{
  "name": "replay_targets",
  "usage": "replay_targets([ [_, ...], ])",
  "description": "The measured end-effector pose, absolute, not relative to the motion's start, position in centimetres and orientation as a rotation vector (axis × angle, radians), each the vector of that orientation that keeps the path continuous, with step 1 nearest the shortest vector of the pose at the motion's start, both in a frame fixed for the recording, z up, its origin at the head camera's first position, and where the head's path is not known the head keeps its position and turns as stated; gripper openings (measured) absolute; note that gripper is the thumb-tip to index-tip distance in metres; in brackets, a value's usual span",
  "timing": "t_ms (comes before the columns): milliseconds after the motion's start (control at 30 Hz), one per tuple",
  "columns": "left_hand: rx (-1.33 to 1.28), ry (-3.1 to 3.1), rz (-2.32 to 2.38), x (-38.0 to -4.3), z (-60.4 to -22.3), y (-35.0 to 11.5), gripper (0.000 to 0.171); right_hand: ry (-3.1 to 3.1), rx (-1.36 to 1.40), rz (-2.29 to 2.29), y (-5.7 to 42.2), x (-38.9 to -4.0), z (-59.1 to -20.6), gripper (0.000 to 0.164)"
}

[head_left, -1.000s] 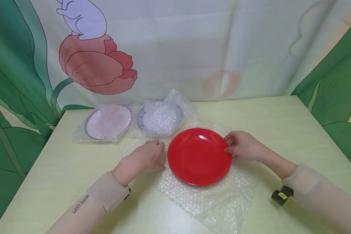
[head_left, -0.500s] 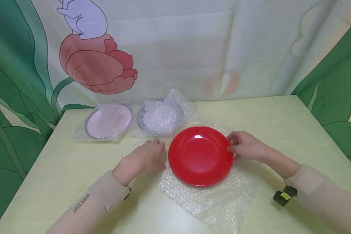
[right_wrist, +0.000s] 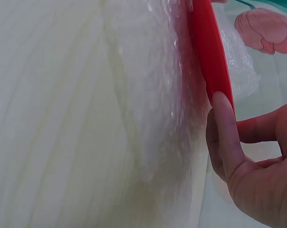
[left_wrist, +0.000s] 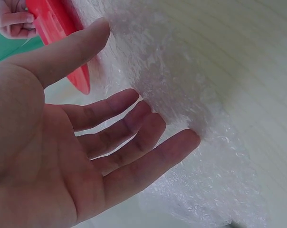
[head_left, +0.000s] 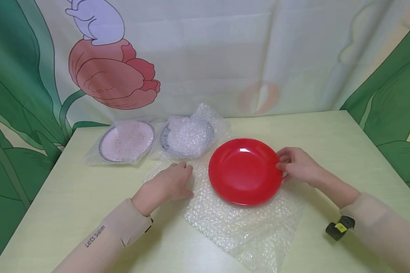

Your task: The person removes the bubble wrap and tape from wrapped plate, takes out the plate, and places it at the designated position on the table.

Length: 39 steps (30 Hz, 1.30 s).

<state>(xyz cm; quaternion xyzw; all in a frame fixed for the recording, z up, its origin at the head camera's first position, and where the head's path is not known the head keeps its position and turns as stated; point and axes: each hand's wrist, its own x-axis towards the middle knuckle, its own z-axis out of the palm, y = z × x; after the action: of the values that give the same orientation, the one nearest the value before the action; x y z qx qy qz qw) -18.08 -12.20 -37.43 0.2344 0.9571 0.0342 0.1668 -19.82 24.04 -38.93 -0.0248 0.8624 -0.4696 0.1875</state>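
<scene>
A glossy red plate is over a sheet of bubble wrap in the middle of the table. My right hand pinches the plate's right edge between thumb and fingers; the right wrist view shows the rim in that grip. To the plate's left, my left hand rests at the left part of the bubble wrap, apart from the plate. In the left wrist view its fingers are loosely extended, fingertips at the wrap, with nothing held.
Two bubble-wrapped plates lie at the back left: a pinkish wrapped plate and a blue-rimmed wrapped plate. A printed cloth backdrop hangs behind the table.
The red plate has shifted right and toward the back, carried by my right hand. More bubble wrap shows to its left. My left hand has stayed in place.
</scene>
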Motion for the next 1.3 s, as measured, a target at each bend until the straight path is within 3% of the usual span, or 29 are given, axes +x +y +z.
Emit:
replay_targets([
  [633, 0.657, 2.722, 0.091, -18.0, -37.4, -12.0, 0.058, 2.414, 0.217, -1.532, 31.4, -21.2, -38.5, 0.067],
  [1300, 0.648, 2.726, 0.055, -18.0, -37.4, -11.9, 0.062, 2.408, 0.47, -1.632, 37.4, -22.2, -40.0, 0.066],
])
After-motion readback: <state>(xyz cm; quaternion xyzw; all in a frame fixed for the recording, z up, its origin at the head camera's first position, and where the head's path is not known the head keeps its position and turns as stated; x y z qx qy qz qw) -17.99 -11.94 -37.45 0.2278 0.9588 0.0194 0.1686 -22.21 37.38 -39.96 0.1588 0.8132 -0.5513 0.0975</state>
